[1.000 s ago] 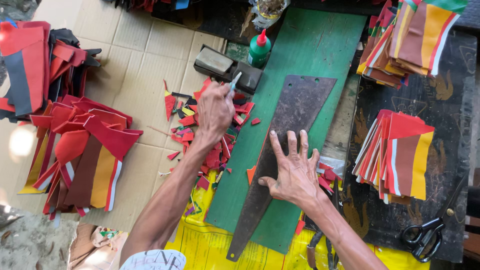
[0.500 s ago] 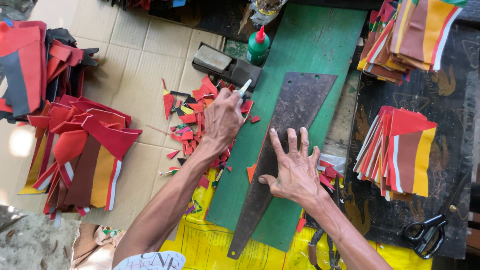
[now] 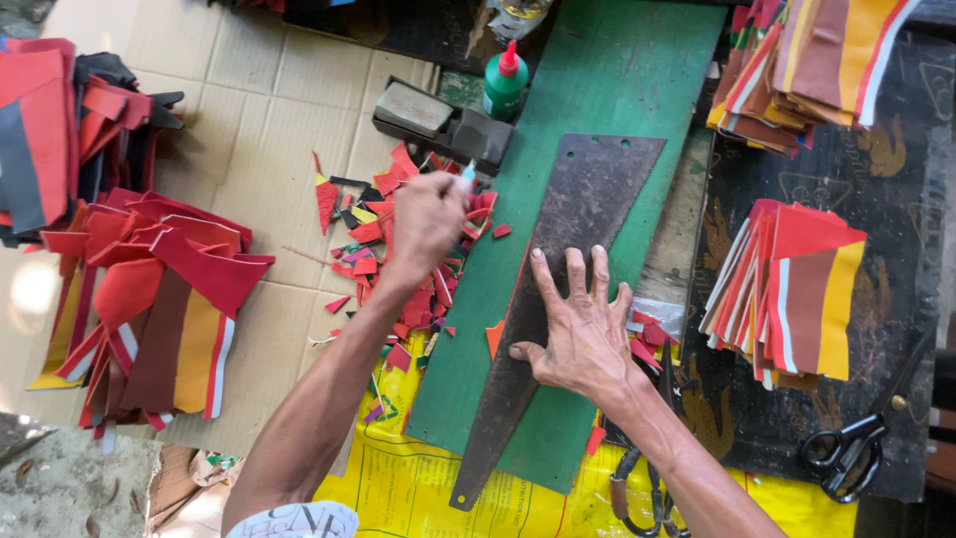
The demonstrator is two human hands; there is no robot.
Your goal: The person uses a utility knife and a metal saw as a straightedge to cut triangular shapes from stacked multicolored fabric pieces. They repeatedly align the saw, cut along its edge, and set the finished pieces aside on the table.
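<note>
While my right hand (image 3: 583,334) lies flat on the steel template (image 3: 568,289), my left hand (image 3: 426,219) grips a knife (image 3: 467,173) over scraps (image 3: 398,269); cutting calls for steady pressure.

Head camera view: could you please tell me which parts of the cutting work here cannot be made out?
- Slim white-tipped tool in the left hand: only its tip shows; the fist hides the rest.
- Whatever lies under the dark, rusty triangular metal template: covered by it and by the flat right hand.
- Black-handled scissors at the right: blade tips are too dark to trace.
- Top-right stack of striped cloth pieces: cut off by the frame edge.
</note>
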